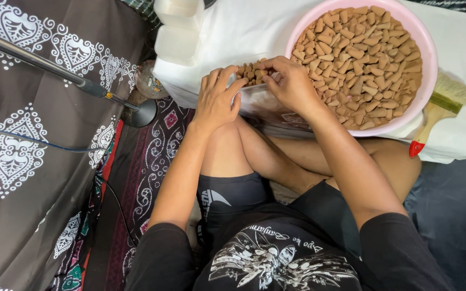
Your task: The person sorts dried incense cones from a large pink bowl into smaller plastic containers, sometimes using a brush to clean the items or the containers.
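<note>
We see a dark patterned cloth (33, 134) with white paisley motifs from nine to seven o'clock. A metal stand pole (39, 63) crosses it toward a round base (145, 112). A white sheet (244, 27) covers twelve o'clock; blue fabric (454, 215) lies at four.

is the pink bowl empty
No, the pink bowl is piled full of small brown cone-shaped pieces.

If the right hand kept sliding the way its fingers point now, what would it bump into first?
The right hand points left across the clear bag of brown cones. It would probably meet the left hand fingertips first, though depth is hard to judge.
</note>
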